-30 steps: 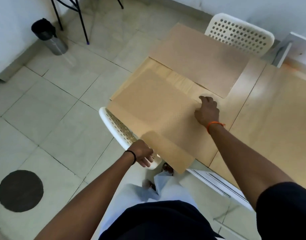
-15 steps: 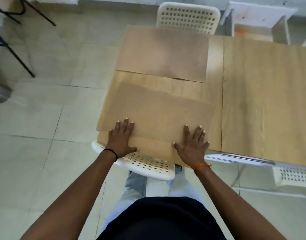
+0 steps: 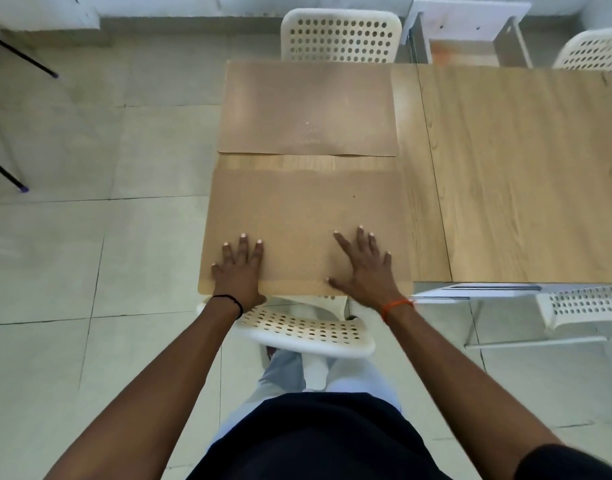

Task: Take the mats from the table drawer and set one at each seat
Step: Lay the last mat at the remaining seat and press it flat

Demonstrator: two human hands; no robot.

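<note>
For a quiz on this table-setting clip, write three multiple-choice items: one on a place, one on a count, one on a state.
1. Where does the far mat lie?
A. on the floor
B. on the table in front of the far chair
C. on a chair seat

2. How many mats lie on the table?
A. one
B. two
C. four

3. How do the hands meet the near mat?
A. both flat on it
B. both curled round its edge
C. one lifts a corner

Answers:
1 B, it lies on the tabletop by that chair.
2 B, only a far and a near mat show.
3 A, the left hand and right hand rest on it with straight fingers.
</note>
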